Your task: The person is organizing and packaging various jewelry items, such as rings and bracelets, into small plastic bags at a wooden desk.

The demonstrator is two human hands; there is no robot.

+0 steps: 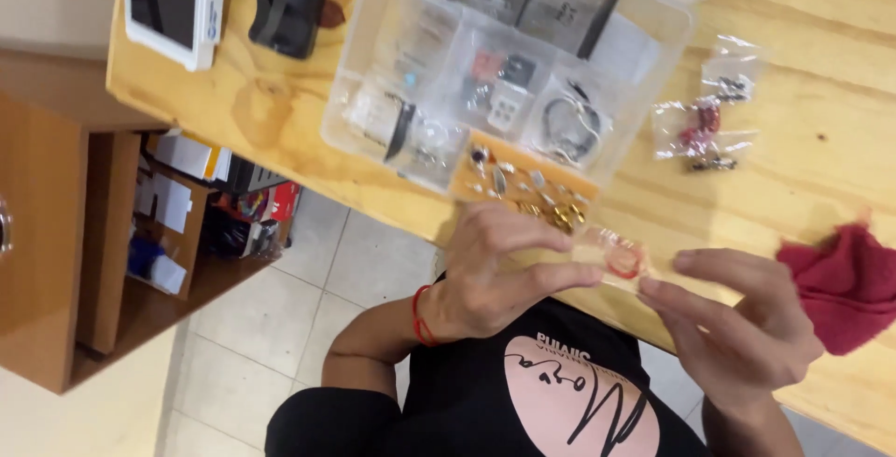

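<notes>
**Small clear bag pinched between both hands at the tabletop edge**

Holding a small clear plastic bag (618,259) with a red ring-shaped piece inside, just over the near edge of the wooden tabletop (821,74). Pinching the bag's left end with the left hand (499,275), thumb and forefinger pressed together on the plastic, remaining fingers (523,233) curling loosely above. Gripping the bag's right end with the right hand (742,322), fingertips closing on the plastic, forefinger stretching straight toward the left.

Hovering close below the open compartment of a clear plastic organizer box (504,74), that compartment carrying small metal beads and charms (527,191) just beside the left knuckles. Sitting to the right of the box, well apart from the hands: a few small clear bags (709,126) with dark and red bits. Lying near the right hand, at the tabletop's right side: a crumpled red cloth (840,284). Leaving bare wood between the bags, the cloth and the right hand.

Bending both wrists inward, hands meeting in front of the chest, a red string bracelet (420,315) circling the left wrist. Resting at the far left corner of the tabletop: a white tablet-like device (173,0) and a black tape dispenser (291,0).
</notes>
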